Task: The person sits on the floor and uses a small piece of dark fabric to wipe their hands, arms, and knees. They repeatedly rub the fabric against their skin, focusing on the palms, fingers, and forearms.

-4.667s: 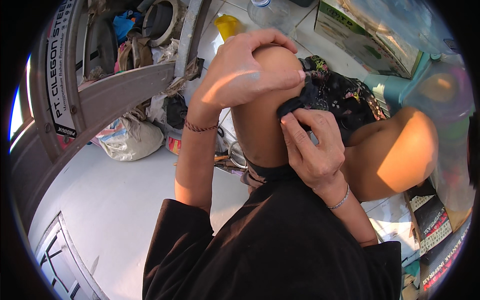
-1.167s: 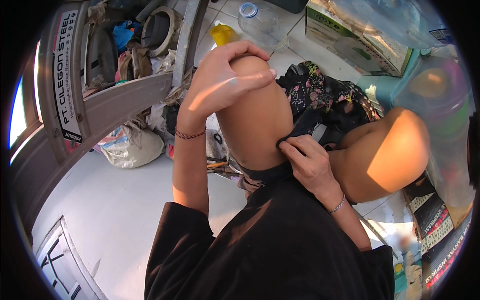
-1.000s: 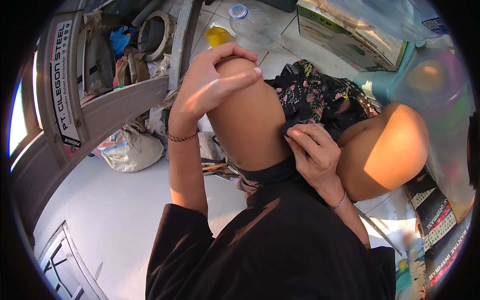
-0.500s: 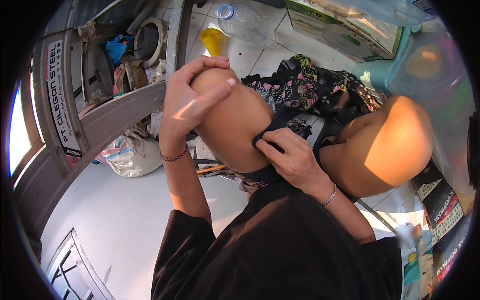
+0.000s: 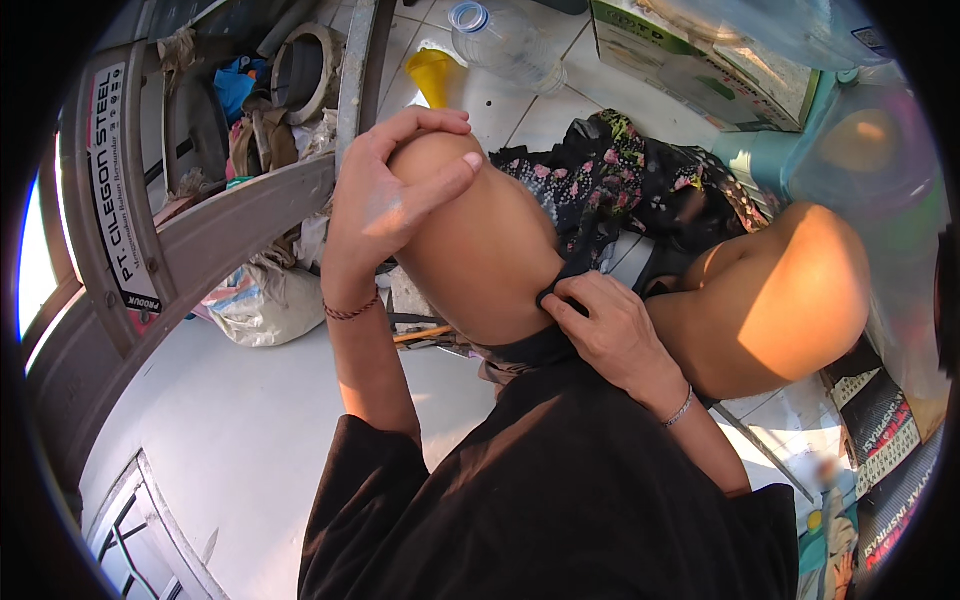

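The black floral cloth [image 5: 620, 190] is lying draped between the person's raised knees, above the right hand [image 5: 605, 325], which is pinching its dark edge between closed fingers. The left hand [image 5: 385, 190] is spreading open over the left knee [image 5: 470, 240], gripping nothing else. Beyond the cloth, a clear plastic bottle [image 5: 500, 40] is lying empty beside a yellow funnel [image 5: 435, 75]. Since the earlier frame, the right hand has been sliding lower along the thigh.

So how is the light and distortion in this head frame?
Head view: hard sunlight streaks the left hand and bare knee, the black floral cloth sits shaded, the grey metal beam bows with fisheye, and the rim blurs.
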Demonstrator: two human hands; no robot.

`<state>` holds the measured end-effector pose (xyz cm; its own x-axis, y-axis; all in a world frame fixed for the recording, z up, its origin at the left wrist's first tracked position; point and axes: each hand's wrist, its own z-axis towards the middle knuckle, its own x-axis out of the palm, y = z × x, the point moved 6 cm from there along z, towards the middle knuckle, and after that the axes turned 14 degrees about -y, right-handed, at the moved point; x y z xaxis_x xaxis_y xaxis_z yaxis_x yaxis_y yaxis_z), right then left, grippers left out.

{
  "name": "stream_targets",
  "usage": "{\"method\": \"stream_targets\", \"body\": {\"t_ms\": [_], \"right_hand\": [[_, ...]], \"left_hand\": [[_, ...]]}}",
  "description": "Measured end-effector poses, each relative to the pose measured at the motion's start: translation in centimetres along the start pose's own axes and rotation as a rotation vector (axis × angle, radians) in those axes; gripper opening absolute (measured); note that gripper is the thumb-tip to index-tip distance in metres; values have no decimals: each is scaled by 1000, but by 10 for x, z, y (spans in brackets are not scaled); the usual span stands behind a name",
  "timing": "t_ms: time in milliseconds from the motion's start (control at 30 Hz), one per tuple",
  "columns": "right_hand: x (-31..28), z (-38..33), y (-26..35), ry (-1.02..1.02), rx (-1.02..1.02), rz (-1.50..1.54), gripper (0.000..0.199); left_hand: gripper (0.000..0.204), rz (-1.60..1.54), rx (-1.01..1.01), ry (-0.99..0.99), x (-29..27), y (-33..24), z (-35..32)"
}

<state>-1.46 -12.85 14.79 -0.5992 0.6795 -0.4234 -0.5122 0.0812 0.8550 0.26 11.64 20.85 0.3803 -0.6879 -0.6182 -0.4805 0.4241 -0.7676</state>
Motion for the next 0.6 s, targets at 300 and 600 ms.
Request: {"method": "stream_targets", "body": {"t_ms": [300, 600], "right_hand": [[4, 10, 3, 0, 9, -3, 29], [1, 22, 3, -48, -17, -23, 27]], "left_hand": [[36, -9, 20, -2, 3, 0, 2], [36, 13, 38, -2, 6, 1, 7]]}}
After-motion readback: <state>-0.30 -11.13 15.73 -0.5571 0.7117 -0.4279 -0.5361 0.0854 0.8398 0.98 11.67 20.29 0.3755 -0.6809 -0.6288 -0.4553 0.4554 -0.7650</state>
